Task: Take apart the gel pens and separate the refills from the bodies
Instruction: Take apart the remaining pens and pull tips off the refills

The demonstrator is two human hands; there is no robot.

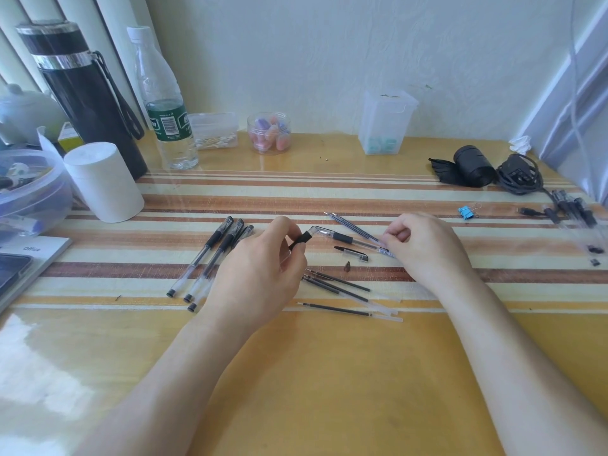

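Left hand (pixel 260 268) pinches a gel pen's black grip (pixel 301 240) between thumb and forefinger. Right hand (pixel 424 248), at its three o'clock, curls over two pen barrels (pixel 358 232) (actual hold hidden). Loose refills (pixel 342 289) lie at four o'clock.

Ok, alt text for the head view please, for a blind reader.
The left hand pinches a black-gripped pen piece while the right hand grips the end of a gel pen over a striped table. Loose refills lie nearer the person; three whole pens lie left.

Bare tabletop (pixel 329 373) before loose refills (pixel 342 291)
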